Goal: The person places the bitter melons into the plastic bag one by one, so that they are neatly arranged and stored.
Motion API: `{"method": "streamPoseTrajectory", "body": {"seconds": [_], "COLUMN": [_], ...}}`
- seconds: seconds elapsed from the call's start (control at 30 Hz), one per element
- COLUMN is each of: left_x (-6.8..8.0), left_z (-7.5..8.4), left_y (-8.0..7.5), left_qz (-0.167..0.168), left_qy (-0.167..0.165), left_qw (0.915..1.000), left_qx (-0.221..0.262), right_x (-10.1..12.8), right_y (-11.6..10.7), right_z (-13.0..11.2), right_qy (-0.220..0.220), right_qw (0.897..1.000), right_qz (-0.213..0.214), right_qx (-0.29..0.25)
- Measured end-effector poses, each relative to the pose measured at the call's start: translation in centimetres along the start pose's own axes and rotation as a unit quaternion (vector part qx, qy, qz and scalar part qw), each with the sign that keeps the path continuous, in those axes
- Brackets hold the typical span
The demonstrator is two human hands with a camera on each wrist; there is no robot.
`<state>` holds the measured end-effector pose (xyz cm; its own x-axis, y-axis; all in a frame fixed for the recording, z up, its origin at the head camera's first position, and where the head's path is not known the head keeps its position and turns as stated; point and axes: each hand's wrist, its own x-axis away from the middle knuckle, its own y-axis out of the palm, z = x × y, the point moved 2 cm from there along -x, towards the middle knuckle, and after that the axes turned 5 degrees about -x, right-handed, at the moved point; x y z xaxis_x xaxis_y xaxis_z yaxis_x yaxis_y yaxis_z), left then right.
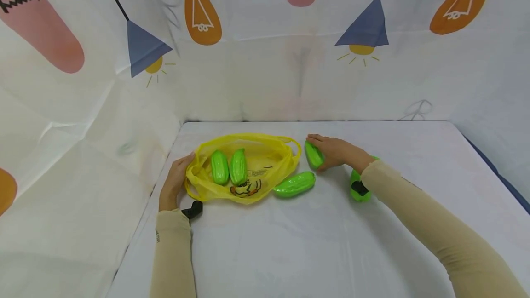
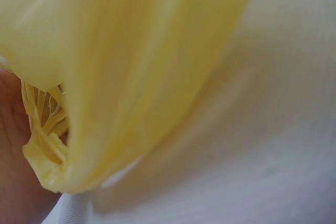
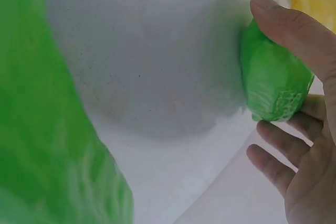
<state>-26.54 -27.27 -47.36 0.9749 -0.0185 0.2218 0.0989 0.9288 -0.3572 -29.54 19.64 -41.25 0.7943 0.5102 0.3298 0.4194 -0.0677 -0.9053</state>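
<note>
A yellow plastic bag (image 1: 265,183) lies with its mouth spread wide. Two glossy green toy gourds (image 1: 220,168) rest side by side in it. My left hand (image 1: 173,183) holds the bag's left rim; bunched yellow plastic (image 2: 50,145) shows against the palm in the left wrist view. To the right of the bag, my right hand (image 1: 337,151) grips another green gourd (image 3: 275,77), thumb on one side and fingers on the other. One more gourd (image 1: 295,185) lies against the bag's lower right edge. Beneath my right wrist is a further gourd (image 1: 359,195), partly covered by the wrist and its camera.
A white cloth-covered table (image 1: 273,247) carries everything. Pale sheets printed with lamps and bulbs hang behind it and on the left (image 1: 265,82). The bag's right handle loop (image 1: 295,146) stands up close to my right fingers.
</note>
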Motion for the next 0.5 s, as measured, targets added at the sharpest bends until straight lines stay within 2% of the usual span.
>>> {"method": "streamPoseTrajectory", "body": {"seconds": [0.37,0.5], "left_x": [-0.05,-0.08], "left_z": [-0.27,-0.22], "left_y": [-0.20,-0.27], "left_qz": [-0.001,-0.002], "left_qy": [0.006,0.005], "left_qw": [0.9999,1.0000], "left_qx": [0.011,0.005], "right_x": [-0.19,-0.26], "right_y": [0.04,0.38], "right_z": [-0.46,-0.50], "right_qy": [0.011,0.016], "right_qw": [1.000,1.000], "right_qz": [0.003,0.001], "right_qx": [0.017,0.003]}}
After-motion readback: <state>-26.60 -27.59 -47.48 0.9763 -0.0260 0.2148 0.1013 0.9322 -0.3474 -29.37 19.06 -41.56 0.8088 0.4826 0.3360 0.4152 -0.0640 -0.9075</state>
